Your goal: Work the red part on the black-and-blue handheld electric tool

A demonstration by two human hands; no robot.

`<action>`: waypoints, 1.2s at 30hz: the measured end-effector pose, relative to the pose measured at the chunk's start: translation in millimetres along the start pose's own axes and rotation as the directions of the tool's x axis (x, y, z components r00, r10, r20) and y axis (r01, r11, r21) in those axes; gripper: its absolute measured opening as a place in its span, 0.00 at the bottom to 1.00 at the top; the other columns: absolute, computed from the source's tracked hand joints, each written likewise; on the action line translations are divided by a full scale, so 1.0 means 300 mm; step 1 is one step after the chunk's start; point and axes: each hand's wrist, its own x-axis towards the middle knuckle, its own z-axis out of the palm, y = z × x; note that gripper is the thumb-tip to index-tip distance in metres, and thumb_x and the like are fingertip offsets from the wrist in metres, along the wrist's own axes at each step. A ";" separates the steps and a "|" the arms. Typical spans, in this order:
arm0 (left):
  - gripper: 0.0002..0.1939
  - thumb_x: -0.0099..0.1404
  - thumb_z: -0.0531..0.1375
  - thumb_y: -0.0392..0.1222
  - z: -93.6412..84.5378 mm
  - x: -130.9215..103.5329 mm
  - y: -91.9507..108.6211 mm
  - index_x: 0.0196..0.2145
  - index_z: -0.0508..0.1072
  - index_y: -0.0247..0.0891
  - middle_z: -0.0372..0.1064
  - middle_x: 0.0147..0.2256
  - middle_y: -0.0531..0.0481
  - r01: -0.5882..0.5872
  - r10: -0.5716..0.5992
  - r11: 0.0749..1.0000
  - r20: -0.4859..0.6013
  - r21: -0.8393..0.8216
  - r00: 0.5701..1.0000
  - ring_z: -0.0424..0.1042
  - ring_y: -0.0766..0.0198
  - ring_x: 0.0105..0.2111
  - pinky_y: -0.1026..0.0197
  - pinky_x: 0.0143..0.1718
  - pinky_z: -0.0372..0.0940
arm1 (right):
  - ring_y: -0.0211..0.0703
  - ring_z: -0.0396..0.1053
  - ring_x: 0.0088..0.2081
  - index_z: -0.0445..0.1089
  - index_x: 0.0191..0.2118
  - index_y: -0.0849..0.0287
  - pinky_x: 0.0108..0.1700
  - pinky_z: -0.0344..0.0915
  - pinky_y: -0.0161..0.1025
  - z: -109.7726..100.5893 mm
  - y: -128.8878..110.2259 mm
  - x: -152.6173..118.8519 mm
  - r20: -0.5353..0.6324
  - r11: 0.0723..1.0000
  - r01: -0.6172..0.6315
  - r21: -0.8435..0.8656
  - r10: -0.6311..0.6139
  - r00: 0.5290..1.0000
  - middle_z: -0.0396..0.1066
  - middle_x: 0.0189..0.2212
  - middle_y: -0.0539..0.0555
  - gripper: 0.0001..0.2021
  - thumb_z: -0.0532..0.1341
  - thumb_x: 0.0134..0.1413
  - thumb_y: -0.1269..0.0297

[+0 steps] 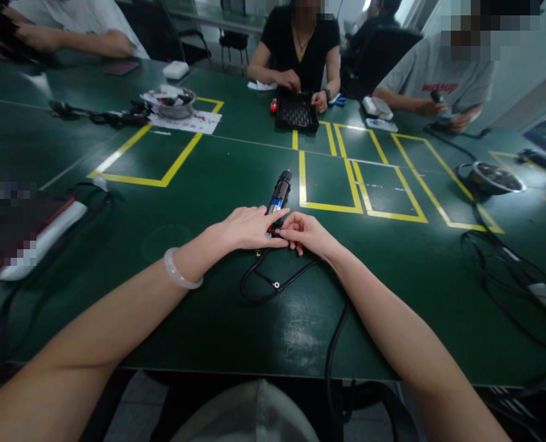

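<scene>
A black electric screwdriver (280, 191) with a blue band lies on the green table, its thin bit pointing away from me. Over its rear part rests my left hand (249, 227), fingers stretched out and apart. My right hand (306, 233) is at the tool's near end, thumb and index finger pinched on a small black and red part, perhaps the cable connector. From there a black cable (254, 298) loops on the table, with a small round ring terminal (276, 285) beside it. The fingertips partly hide the tool's end.
Yellow tape rectangles (330, 207) mark the green table (199, 331). Across it, a person handles a black tray (296, 113). Other people sit at both sides. A metal bowl (180, 110) stands back left, another bowl (496, 178) at right near tangled cables.
</scene>
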 end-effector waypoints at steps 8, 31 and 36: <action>0.46 0.64 0.43 0.75 0.004 -0.002 -0.001 0.73 0.48 0.50 0.69 0.52 0.35 -0.002 0.002 1.000 -0.016 -0.007 1.000 0.71 0.41 0.49 0.49 0.45 0.63 | 0.31 0.64 0.18 0.62 0.33 0.59 0.14 0.61 0.26 0.012 0.002 0.002 -0.052 0.998 0.049 0.029 -0.047 0.998 0.66 0.18 0.43 0.19 0.71 0.45 0.56; 0.32 0.68 0.48 0.63 0.007 -0.007 0.015 0.67 0.60 0.52 0.71 0.46 0.39 0.052 -0.051 0.998 -0.059 0.027 0.997 0.73 0.44 0.45 0.51 0.42 0.63 | 0.33 0.67 0.22 0.64 0.36 0.59 0.16 0.65 0.28 0.003 -0.010 -0.007 -0.096 0.996 0.004 0.086 0.005 0.995 0.68 0.24 0.47 0.16 0.66 0.52 0.52; 0.34 0.67 0.48 0.64 0.000 -0.020 -0.035 0.67 0.58 0.54 0.70 0.47 0.39 0.070 -0.068 0.996 -0.036 0.054 0.997 0.73 0.44 0.45 0.51 0.43 0.63 | 0.32 0.67 0.21 0.65 0.36 0.59 0.17 0.64 0.28 0.003 -0.018 -0.014 -0.072 0.996 -0.019 0.082 0.024 0.997 0.68 0.24 0.46 0.14 0.65 0.53 0.55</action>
